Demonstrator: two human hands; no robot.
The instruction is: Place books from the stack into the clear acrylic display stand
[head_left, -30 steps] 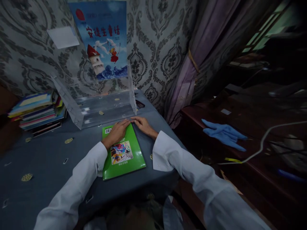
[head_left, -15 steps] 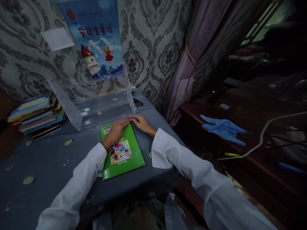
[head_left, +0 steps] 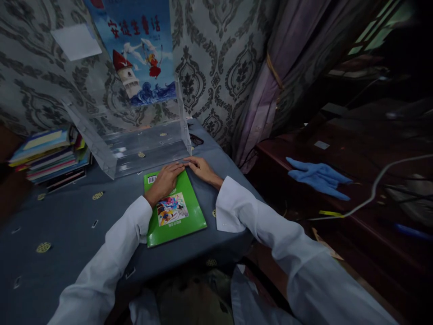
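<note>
- Left hand (head_left: 166, 181), fingers outstretched, lies flat over the far end of a green book (head_left: 193, 217).
- Right hand (head_left: 200, 169), fingers loosely extended, meets it beside the far corner.

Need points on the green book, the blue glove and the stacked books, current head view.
Green book (head_left: 191, 217): head view, green cover to the right of its picture.
Blue glove (head_left: 318, 177): head view, around its palm.
Stacked books (head_left: 45, 141): head view, cover of the top book.
</note>
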